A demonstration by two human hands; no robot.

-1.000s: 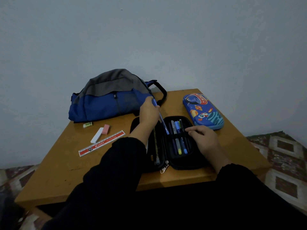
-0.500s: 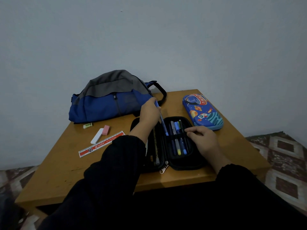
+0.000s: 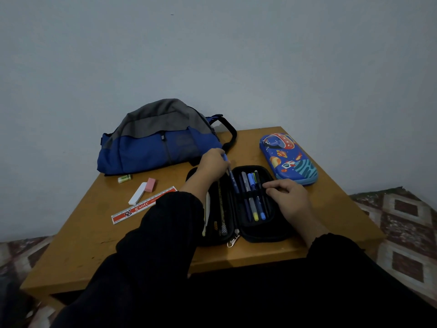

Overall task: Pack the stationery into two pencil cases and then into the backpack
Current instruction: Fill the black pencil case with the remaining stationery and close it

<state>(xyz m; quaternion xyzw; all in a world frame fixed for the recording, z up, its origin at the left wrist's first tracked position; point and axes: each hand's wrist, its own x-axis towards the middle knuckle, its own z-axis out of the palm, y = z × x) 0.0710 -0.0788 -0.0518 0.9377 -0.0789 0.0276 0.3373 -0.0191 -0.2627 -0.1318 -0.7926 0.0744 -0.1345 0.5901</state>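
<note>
Sliding a blue pen into the open black case.

From my head camera: my left hand (image 3: pixel 212 163) grips a blue pen (image 3: pixel 230 174) and angles its tip down into the right half of the open black pencil case (image 3: pixel 260 233) — the half where several pens (image 3: pixel 254 197) already sit under an elastic band. My right hand (image 3: pixel 287 197) rests on that half, fingers curled and pinching at the band beside the pens. The space-print pencil case (image 3: pixel 288 159) lies closed to the right, the blue-and-grey backpack (image 3: pixel 153 143) behind. On the wooden table (image 3: pixel 82 245) to the left lie a red ruler (image 3: pixel 142 207), a pink eraser (image 3: pixel 150 185), a white eraser (image 3: pixel 137 197) and a small green one (image 3: pixel 124 178).
</note>
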